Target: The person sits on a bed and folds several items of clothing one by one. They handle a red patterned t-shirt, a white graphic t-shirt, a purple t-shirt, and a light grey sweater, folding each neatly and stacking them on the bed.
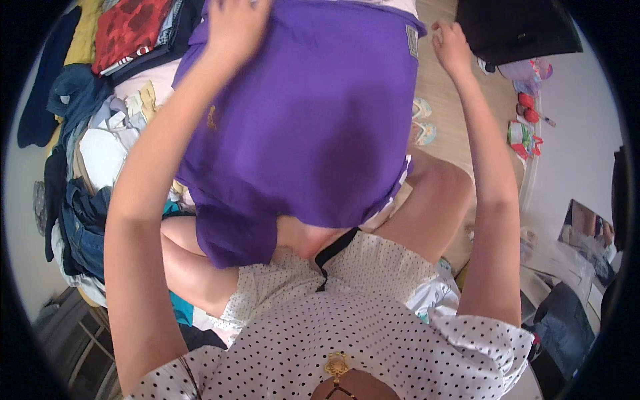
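Note:
A purple garment (310, 100), likely a T-shirt, lies spread over my lap and the bedding in front of me. It has small gold embroidery near its left side and a patch by the upper right edge. What looks like a sleeve (235, 235) hangs over my thigh at lower left. My left hand (240, 30) is over the garment's upper left part, its fingers cut off by the top of the picture. Just beyond the right edge, my right hand (451, 47) is raised off the cloth, fingers loosely bent and holding nothing visible.
Folded clothes, including a red patterned one (127, 32), are stacked at upper left. Below them lie loose white clothes (105, 150) and blue denim (85, 215). Slippers (425, 132) rest on the wooden floor to the right. A black object (517, 30) juts in at upper right.

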Available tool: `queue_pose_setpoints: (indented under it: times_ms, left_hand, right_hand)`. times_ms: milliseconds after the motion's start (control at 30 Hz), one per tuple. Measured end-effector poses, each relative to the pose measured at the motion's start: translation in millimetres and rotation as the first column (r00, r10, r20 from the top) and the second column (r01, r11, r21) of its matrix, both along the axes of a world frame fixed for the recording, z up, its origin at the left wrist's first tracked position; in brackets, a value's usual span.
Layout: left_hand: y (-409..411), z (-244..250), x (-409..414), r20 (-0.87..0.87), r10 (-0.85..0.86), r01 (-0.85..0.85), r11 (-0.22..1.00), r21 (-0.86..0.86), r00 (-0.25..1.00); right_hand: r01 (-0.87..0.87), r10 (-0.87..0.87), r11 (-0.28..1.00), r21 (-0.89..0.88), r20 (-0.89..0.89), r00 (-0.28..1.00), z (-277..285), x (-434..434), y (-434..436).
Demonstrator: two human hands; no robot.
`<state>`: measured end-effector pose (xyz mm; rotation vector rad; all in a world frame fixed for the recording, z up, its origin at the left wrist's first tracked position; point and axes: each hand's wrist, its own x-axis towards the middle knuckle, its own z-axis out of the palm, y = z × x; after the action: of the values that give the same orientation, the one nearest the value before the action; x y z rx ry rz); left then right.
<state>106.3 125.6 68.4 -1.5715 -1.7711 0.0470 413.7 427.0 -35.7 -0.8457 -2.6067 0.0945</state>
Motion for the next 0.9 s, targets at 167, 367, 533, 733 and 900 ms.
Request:
queue_pose_setpoints:
  times_ms: [167,367,533,733,900]
  left_hand:
    - [-130,-27,190,0.848,-0.113,0.548,0.805,-0.227,0.519]
    - [-198,-56,308,0.927,-0.010,0.326,0.937,-0.122,0.375]
    - [-216,-44,309,0.964,0.003,0.398,0.910,-0.113,0.268]
    - [-314,24,238,0.825,0.379,-0.100,0.923,-0.372,0.419]
    - [-376,50,221,0.699,0.514,-0.004,0.807,-0.591,0.497]
  right_hand:
    - [-0.179,0.251,0.690,-0.701,0.000,0.968,-22,84,-132]
    - [-0.301,0.527,0.688,-0.660,0.170,0.832,11,164,-241]
    - [-0.237,0.466,0.883,-0.405,0.702,0.538,3,172,-284]
    - [0.073,0.328,0.876,-0.477,0.700,0.635,47,133,-329]
    - [-0.146,0.351,0.929,-0.341,0.683,0.641,-33,159,-319]
